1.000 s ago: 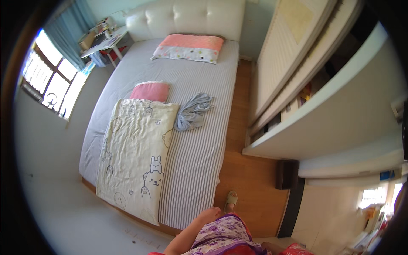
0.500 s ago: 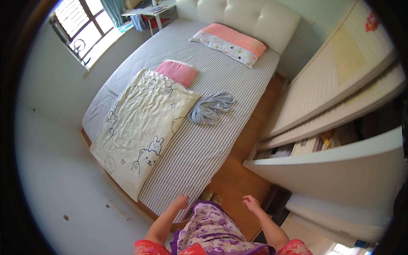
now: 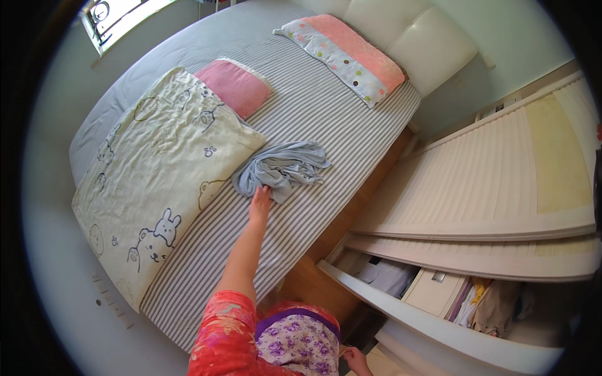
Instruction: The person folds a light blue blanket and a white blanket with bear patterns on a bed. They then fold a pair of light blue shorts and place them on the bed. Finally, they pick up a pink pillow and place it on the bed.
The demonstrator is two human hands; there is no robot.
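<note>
Head view: left hand reaches far across the striped bed, fingers closing on the crumpled grey garment beside the cartoon quilt — a shallow pinch could slip. Right hand (near, low) — grip unreadable.

A crumpled garment lies on the bed, near its right edge. The left hand touches the garment's near side. Left of the garment lies a folded quilt, with a small pillow at its far end. A long pillow lies farther off, against the headboard. A wardrobe stands right of the bed. The right hand is low, near the person's body.
</note>
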